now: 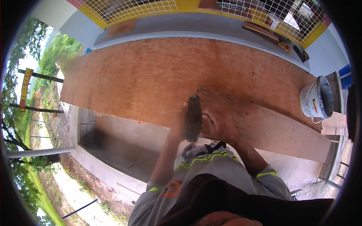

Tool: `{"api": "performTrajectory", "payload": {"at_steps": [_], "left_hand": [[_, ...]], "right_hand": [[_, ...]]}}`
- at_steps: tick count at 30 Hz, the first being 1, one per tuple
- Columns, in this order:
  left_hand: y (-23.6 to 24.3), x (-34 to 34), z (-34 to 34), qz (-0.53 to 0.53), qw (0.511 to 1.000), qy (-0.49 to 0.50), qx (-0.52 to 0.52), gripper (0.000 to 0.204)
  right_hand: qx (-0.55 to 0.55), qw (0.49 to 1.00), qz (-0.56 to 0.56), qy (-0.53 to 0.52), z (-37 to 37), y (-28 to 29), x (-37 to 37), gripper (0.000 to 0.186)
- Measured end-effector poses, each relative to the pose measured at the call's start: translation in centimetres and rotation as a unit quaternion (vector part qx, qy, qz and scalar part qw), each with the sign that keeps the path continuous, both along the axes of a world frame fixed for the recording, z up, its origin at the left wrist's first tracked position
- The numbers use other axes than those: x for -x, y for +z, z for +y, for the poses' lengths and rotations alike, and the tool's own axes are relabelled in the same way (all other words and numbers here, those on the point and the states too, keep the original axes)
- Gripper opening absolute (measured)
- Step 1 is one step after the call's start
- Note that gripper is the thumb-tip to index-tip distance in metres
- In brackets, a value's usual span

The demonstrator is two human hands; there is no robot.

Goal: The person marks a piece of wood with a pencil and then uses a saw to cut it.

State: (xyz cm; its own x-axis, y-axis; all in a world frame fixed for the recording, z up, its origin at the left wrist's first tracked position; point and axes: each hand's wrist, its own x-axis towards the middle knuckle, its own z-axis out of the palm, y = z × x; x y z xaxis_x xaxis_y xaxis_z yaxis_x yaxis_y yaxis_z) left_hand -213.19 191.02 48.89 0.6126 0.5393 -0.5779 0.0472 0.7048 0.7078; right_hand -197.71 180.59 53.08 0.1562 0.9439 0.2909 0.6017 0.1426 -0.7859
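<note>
A dark, long-bodied power tool [193, 119] with a small green mark at its far end sits at the near part of a brown plywood sheet [151, 71]. My left hand [180, 119] closes along its left side, fingers partly hidden behind the body. My right hand [215, 122] is closed against the tool's right side, thumb bent toward it; its other fingers are hard to see. From the tool's far end, a straight edge runs right along a paler strip of board [279, 130]. What lies under the tool is hidden.
A white bucket [311, 100] stands on the sheet's right end. Beyond the sheet, a ledge [181, 26] holds wood pieces [264, 32] and a dark tool [300, 54] below white window grilles [281, 15]. A concrete trough [113, 132] lies beneath the near edge; greenery is at left.
</note>
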Motion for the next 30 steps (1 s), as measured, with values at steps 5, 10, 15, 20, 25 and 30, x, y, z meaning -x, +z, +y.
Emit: {"api": "performTrajectory", "payload": {"at_steps": [5,10,15,20,25,30], "left_hand": [[-2.8,-0.4,0.2,-0.058,0.997,0.026,0.032,0.06],[-2.2,-1.5,1.8,-0.083,0.993,0.017,0.086,0.055],[-2.4,-2.6,3.4,-0.159,0.986,0.036,0.026,0.052],[-4.8,-2.2,6.7,-0.171,0.976,0.042,0.124,0.049],[-5.2,-2.8,7.7,-0.206,0.966,0.033,0.153,0.053],[-5.5,-2.7,9.0,-0.277,0.944,0.023,0.178,0.058]], "right_hand": [[0.035,0.998,0.017,-0.054,0.7,-3.2,-0.4,0.008],[0.059,0.992,0.022,-0.106,1.6,-7.3,-1.0,0.013],[0.075,0.994,0.035,-0.066,3.2,-7.8,-2.7,0.018],[0.068,0.99,0.012,-0.119,4.8,-5.5,-3.2,0.016],[-0.009,0.958,-0.173,-0.227,6.0,-8.6,-4.0,0.016],[0.103,0.97,-0.079,-0.207,6.8,-8.5,-3.9,0.018]]}}
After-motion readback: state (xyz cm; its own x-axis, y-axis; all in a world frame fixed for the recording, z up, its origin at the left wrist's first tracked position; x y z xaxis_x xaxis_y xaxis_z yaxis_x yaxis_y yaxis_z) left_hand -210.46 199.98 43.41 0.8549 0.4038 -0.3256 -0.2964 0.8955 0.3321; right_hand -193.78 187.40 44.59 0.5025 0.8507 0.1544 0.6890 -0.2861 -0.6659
